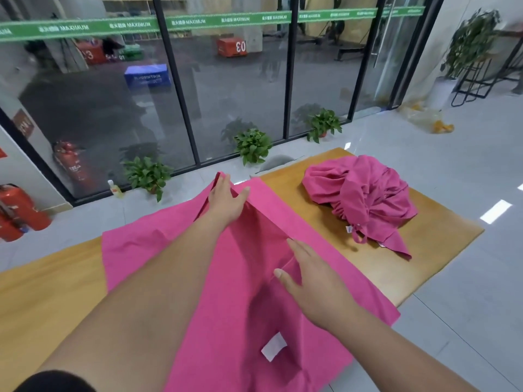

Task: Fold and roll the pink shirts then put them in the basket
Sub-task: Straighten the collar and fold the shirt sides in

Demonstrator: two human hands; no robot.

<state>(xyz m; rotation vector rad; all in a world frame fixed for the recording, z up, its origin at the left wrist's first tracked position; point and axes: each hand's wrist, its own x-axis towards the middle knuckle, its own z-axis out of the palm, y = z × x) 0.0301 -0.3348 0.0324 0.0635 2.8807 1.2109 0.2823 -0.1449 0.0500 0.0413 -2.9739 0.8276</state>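
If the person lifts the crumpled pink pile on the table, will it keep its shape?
Probably not: the crumpled pink pile is soft cloth in loose folds, so it should flop. A corner trails at its near edge and may drag. Being thin, it is likely light.

**Clearance around the flat pink shirt [158, 250] on the light wooden table [365, 278]**

Left of the flat pink shirt, bare wood runs to the picture edge. To its right, a strip of bare wood separates it from the crumpled heap of pink shirts [365, 199], which occupies the far right of the table. Two forearms cross above the shirt: the left hand [226, 199] lies flat at its far edge, and the right hand [314, 281] lies flat near its middle. Beyond its far edge, green potted plants [252, 145] stand on the floor.
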